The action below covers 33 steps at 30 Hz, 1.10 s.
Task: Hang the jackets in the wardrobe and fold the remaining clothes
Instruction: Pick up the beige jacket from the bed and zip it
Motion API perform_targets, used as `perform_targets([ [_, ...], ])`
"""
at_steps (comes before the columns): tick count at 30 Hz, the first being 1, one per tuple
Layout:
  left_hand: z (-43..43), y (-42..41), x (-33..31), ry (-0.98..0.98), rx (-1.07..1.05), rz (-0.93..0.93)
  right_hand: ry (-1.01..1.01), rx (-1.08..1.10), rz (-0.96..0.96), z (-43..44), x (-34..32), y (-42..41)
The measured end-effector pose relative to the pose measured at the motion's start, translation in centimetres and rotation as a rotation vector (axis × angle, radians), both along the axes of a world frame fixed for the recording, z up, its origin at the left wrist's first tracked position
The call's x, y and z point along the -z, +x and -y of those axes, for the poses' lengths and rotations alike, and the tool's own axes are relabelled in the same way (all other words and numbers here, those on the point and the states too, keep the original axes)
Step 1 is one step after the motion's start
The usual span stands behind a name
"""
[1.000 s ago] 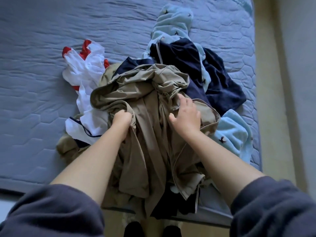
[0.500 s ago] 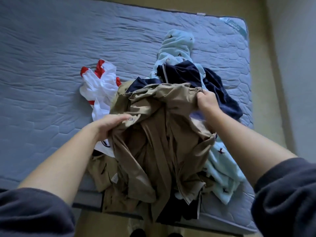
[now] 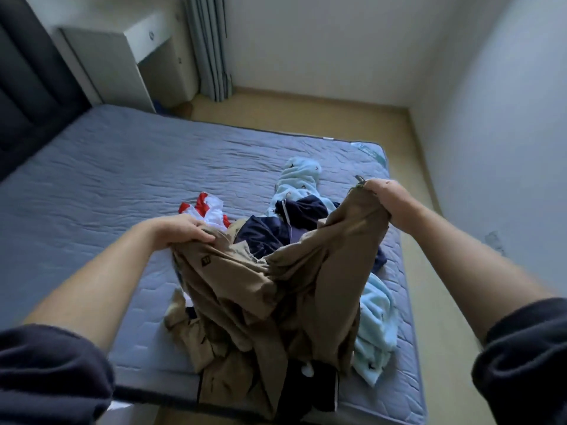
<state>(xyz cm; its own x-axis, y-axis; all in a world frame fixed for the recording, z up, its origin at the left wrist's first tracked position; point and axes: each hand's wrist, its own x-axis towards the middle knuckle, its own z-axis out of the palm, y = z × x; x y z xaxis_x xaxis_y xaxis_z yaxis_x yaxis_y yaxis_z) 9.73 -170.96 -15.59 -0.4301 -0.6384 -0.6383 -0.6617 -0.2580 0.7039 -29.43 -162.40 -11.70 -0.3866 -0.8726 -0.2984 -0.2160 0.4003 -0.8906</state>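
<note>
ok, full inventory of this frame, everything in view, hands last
tan jacket: 1, khaki, lifted off the pile at the near mattress edge
navy garment: 1, dark blue, in the pile behind the jacket
fleece garment: 1, light blue with small dark motifs, right side of pile
white garment: 1, white with red trim, left of pile
mattress: 1, grey-blue quilted, under the clothes
headboard: 1, dark, far left
cabinet: 1, white, beside headboard
curtain: 1, grey, far corner
floor: beige, around the bed
sleeves: 2, dark, pushed up both forearms
left hand: 1, grips jacket's left part
right hand: 1, holds jacket's edge raised
</note>
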Motion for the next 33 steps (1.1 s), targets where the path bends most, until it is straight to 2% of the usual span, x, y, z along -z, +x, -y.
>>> perform_targets([
  [1,-0.3,0.4,-1.5,-0.045,-0.045,-0.016,-0.013,-0.010,-0.015,-0.7,-1.7,-0.2],
  [5,-1.9,1.8,-6.7,0.000,-0.328,-0.342,-0.094,0.024,-0.065,-3.5,-7.5,-1.3],
  [7,-3.1,2.1,-8.5,-0.084,-0.403,-0.350,-0.130,0.019,-0.105,-4.9,-9.5,-2.1],
  [9,-4.0,2.1,-10.0,-0.173,-0.305,-0.306,-0.134,0.009,-0.144,-6.0,-10.8,-2.5],
  [11,-4.5,2.2,-11.5,-0.264,-0.123,-0.153,-0.148,0.032,-0.155,-6.8,-11.8,-2.4],
  [15,-4.7,2.2,-13.6,-0.484,0.395,0.527,-0.150,0.056,-0.074,-7.9,-13.4,-1.5],
  [17,-5.4,1.5,-14.0,-0.544,0.564,0.807,-0.087,-0.100,-0.205,-8.4,-14.0,-1.5],
  [18,-5.8,1.2,-14.3,-0.556,0.588,0.863,-0.040,-0.208,-0.311,-8.7,-14.4,-1.7],
  [19,-6.1,1.0,-14.7,-0.546,0.583,0.831,0.023,-0.310,-0.435,-9.0,-14.6,-1.8],
  [20,-6.2,1.0,-14.9,-0.500,0.514,0.688,0.096,-0.386,-0.581,-9.2,-14.8,-2.1],
  [22,-5.9,0.9,-15.3,-0.337,0.266,0.257,0.204,-0.443,-0.892,-9.3,-14.8,-2.3],
  [24,-6.2,0.5,-16.1,-0.246,0.082,-0.089,0.238,-0.437,-1.030,-9.3,-14.8,-2.0],
  [27,-6.9,-1.3,-18.3,-0.258,-0.110,-0.466,0.272,-0.458,-1.067,-8.7,-14.9,-0.5],
  [29,-7.4,-2.8,-20.5,-0.274,-0.137,-0.680,0.264,-0.484,-1.071,-7.8,-15.0,0.9],
  [31,-8.0,-4.0,-22.7,-0.301,-0.128,-0.778,0.199,-0.477,-0.888,-7.0,-15.6,2.9],
  [33,-8.6,-5.0,-24.2,-0.325,-0.079,-0.799,0.147,-0.502,-0.510,-6.5,-16.7,5.1],
])
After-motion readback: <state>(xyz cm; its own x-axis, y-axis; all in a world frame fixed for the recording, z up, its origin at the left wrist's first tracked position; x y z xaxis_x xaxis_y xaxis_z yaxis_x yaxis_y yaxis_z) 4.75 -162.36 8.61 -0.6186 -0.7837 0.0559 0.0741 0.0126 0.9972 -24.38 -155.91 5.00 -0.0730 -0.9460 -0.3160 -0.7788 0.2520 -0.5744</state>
